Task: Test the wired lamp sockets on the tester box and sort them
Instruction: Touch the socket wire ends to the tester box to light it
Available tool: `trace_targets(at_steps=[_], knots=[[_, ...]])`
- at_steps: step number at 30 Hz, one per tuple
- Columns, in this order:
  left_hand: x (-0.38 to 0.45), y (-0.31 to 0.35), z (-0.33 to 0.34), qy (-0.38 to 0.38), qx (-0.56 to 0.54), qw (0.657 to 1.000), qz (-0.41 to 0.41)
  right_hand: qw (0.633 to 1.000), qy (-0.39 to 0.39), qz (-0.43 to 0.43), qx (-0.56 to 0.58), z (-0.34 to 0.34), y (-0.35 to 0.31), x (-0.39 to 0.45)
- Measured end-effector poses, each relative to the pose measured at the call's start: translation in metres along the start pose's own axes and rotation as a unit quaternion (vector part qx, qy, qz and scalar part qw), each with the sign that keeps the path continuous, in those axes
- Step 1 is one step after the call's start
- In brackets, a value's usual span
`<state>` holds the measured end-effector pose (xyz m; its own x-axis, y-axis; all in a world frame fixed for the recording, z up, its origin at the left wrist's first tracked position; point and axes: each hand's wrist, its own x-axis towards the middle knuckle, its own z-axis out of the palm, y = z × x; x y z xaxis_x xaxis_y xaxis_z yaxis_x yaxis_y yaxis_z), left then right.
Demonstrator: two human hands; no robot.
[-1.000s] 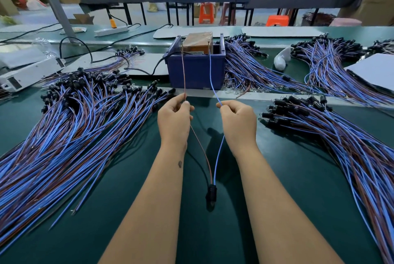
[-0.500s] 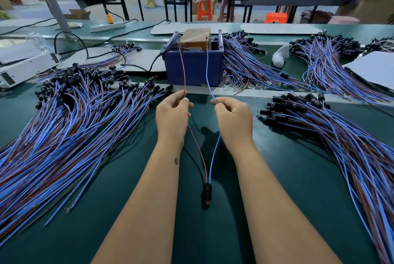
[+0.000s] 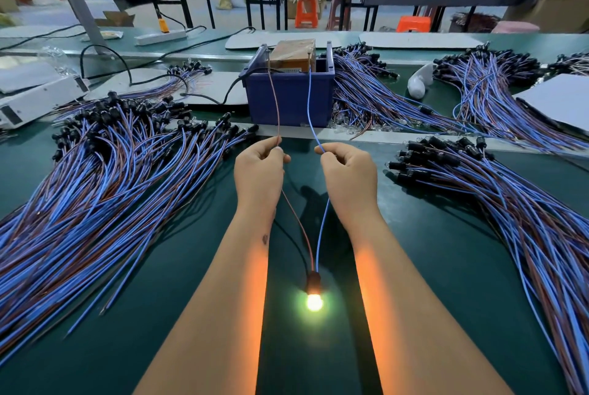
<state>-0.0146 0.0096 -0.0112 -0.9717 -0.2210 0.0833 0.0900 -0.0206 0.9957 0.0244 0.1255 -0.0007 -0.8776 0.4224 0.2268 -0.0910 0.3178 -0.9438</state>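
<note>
A black lamp socket (image 3: 313, 280) lies on the green mat between my forearms, and its bulb (image 3: 314, 301) glows bright. Two wires run up from it. My left hand (image 3: 259, 171) pinches the brown wire (image 3: 274, 101). My right hand (image 3: 349, 173) pinches the blue wire (image 3: 309, 101). Both wire ends reach the top of the brown tester box (image 3: 294, 55), which sits inside a blue bin (image 3: 288, 98) beyond my hands.
A big heap of wired sockets (image 3: 105, 171) covers the mat on the left. Another heap (image 3: 497, 197) spreads on the right. More bundles (image 3: 376, 98) lie behind the bin. A white device (image 3: 35, 98) stands at far left, white sheets (image 3: 554, 101) at far right.
The bulb was dark in both earlier frames and now shines. My hands have stayed on the wires, with the wire ends held at the tester box.
</note>
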Motion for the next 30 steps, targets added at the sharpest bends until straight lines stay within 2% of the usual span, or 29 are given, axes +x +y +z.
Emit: trace_targets(at_steps=[8, 17, 22, 30], knots=[[-0.0002, -0.0010, 0.0000, 0.002, 0.006, 1.000, 0.002, 1.000, -0.006, 0.005, 0.005, -0.0010, 0.0005, -0.0002], [0.0022, -0.0007, -0.0005, 0.067, -0.066, 0.995, -0.007, 1.000, -0.010, 0.004, 0.008, -0.0015, 0.0005, -0.0011], [0.0023, 0.0004, 0.0003, 0.078, -0.077, 0.994, -0.009, 1.000, -0.008, 0.007, 0.000, -0.0016, -0.0005, -0.0003], [0.0023, -0.0012, 0.0015, 0.102, -0.022, 0.994, -0.016, 1.000, -0.011, 0.006, 0.002, -0.0017, -0.0005, -0.0007]])
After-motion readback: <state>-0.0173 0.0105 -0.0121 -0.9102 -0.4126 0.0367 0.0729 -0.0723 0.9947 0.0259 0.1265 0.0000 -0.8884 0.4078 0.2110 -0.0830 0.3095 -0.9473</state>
